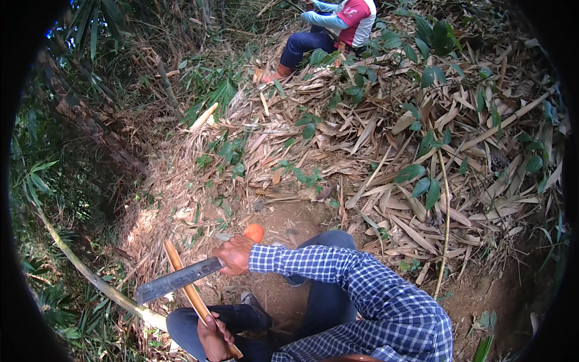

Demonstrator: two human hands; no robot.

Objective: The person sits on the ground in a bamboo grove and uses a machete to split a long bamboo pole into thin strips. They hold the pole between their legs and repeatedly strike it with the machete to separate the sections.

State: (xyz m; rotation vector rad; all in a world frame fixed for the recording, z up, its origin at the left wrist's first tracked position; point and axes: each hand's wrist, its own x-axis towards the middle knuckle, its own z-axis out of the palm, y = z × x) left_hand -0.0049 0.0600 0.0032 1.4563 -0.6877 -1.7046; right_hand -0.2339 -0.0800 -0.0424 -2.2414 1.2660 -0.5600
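Right hand (236,253) clenches the long, dark metal knife (163,289): angle it shallowly. Left hand (213,338) grips the slender yellow-tan wooden strip (196,300): brace firmly.

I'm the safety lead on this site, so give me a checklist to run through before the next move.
1. Right hand closed around the near end of the machete: ok.
2. Left hand holding the bamboo strip near its lower end: ok.
3. Left fingers away from the blade: ok, they sit lower down the strip.
4. Blade edge touching the strip: cannot tell; the blade crosses it in view, but contact is unclear.
5. Gloves on: not ok, both hands are bare.
6. Co-worker out of the blade's way: ok, seated well beyond it.
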